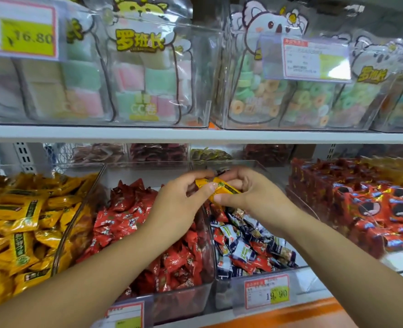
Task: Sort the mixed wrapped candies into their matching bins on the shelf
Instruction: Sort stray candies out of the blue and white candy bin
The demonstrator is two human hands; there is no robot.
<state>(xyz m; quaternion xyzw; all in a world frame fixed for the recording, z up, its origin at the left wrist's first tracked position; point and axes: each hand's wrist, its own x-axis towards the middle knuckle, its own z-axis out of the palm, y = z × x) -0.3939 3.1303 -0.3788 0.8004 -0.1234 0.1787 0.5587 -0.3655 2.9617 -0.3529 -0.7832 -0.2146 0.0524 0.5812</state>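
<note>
Store shelf point(195, 134). Yellow candies point(18, 221) at 9 o'clock, red candies point(148, 228) at 7. At centre, left hand point(184, 197) and right hand point(250, 188) both pinch one yellow wrapped candy point(219, 187), just above mixed candies point(245, 249) at 5. Red packs point(373, 204) at 3.

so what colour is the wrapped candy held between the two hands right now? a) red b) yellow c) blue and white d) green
b: the left hand and right hand both pinch yellow wrapped candy, the same colour as the yellow packets piled at the far left.
</note>
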